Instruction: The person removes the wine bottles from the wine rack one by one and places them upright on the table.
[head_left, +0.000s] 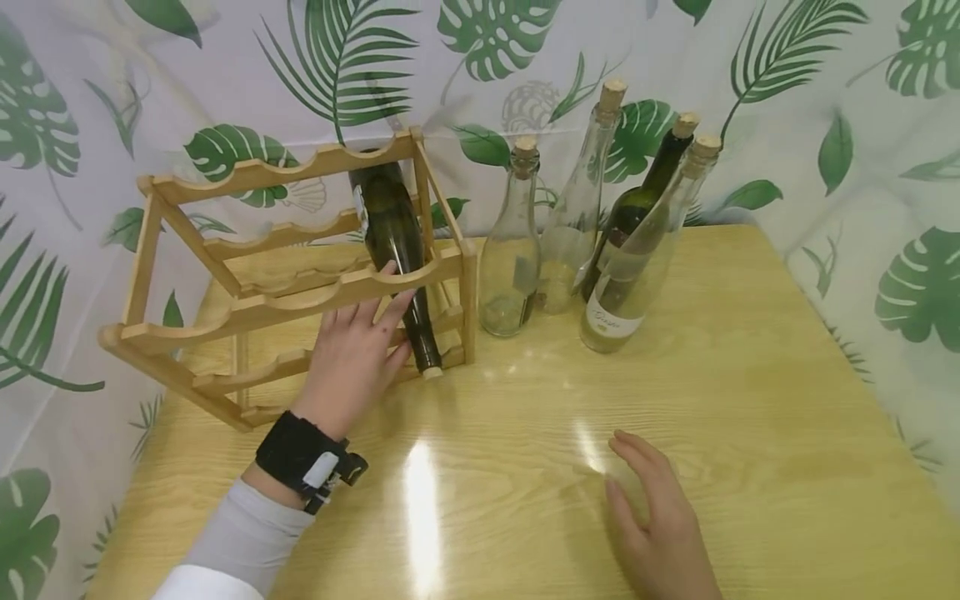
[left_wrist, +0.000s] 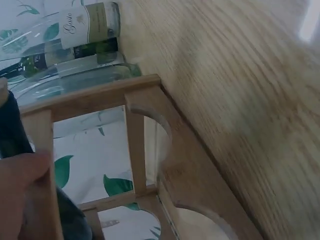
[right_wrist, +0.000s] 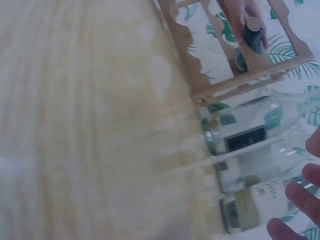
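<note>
A dark green wine bottle (head_left: 390, 225) lies in the top right slot of a wooden wine rack (head_left: 247, 304), its corked neck pointing towards me. My left hand (head_left: 386, 312) lies beside the neck, its nearly straight fingers touching the neck and the front rail. The left wrist view shows a finger (left_wrist: 20, 175) against the dark bottle (left_wrist: 10, 130). My right hand (head_left: 637, 492) hovers flat and relaxed over the wooden table (head_left: 750, 375), holding nothing. Its fingertips (right_wrist: 300, 195) show in the right wrist view, near the standing bottles.
Several corked bottles stand just right of the rack: a short clear one (head_left: 512, 250), a tall clear one (head_left: 577, 200), a dark green one (head_left: 645, 196) and a labelled clear one (head_left: 637, 267). A leaf-print cloth (head_left: 862, 167) hangs around the table.
</note>
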